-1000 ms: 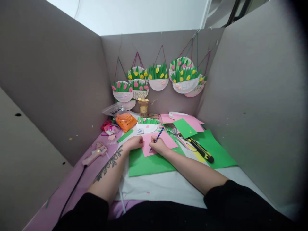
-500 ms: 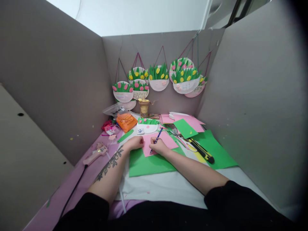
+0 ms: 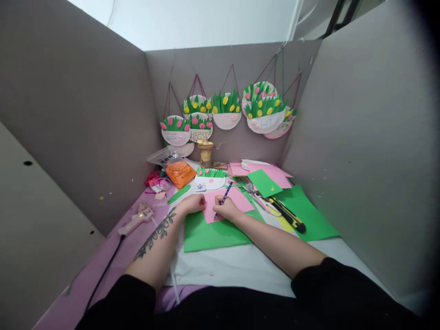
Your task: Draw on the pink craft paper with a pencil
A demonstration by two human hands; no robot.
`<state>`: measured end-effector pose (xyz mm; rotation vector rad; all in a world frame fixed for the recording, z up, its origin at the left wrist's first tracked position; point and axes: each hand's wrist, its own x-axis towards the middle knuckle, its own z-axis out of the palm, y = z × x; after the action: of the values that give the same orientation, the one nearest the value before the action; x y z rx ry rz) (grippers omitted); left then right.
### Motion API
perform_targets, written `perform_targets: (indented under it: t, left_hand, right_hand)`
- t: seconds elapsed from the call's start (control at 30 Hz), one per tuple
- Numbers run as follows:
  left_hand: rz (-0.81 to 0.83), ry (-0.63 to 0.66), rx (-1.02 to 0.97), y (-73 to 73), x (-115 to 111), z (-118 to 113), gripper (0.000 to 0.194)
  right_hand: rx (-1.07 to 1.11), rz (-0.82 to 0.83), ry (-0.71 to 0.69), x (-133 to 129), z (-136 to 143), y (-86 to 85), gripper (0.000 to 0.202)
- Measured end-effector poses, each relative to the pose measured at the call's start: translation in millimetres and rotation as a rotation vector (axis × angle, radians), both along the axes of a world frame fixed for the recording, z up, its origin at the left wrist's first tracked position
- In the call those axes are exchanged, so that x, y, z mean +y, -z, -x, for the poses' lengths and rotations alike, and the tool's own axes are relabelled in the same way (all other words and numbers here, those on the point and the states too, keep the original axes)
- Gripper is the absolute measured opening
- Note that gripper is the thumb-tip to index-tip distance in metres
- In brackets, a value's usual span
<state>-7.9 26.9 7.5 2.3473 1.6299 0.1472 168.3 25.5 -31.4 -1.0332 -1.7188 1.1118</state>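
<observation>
My right hand [image 3: 227, 207] is closed around a dark blue patterned pencil [image 3: 227, 192], its lower end down at a pink paper sheet [image 3: 241, 201]. At that sheet's left edge, my left hand [image 3: 193, 204] has its fingers curled in, gripping the edge; the fingertips are partly hidden. Under the pink sheet lies a larger green sheet [image 3: 216, 238]. Just beyond it is a half-round white paper plate [image 3: 216, 183] with green paper grass and pink flowers. A small white tile [image 3: 200, 187] with a blue character sits by the plate.
Right of the sheets lie scissors [image 3: 264, 201], a black-and-yellow utility knife [image 3: 288, 215] and more green paper [image 3: 314, 220]. A pink glue gun [image 3: 135, 223] with a black cord rests left. An orange packet [image 3: 181, 173] and a brown cup [image 3: 205, 155] stand behind. Decorated plates [image 3: 227, 120] hang on the back panel.
</observation>
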Motion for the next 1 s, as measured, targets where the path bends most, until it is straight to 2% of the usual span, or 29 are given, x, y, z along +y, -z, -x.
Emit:
perform_targets:
  t: [0.57,1.0]
  left_hand:
    - [0.010,-0.007,0.003,-4.1,-2.9,-1.6,0.019]
    - [-0.004,0.008,0.014,2.4,2.1,0.7,0.020]
  right_hand:
    - [-0.007,0.006,-0.042,-1.0,-0.7,0.9,0.016]
    - [0.009,0.022,-0.064,-1.1,-0.3,3.2,0.017]
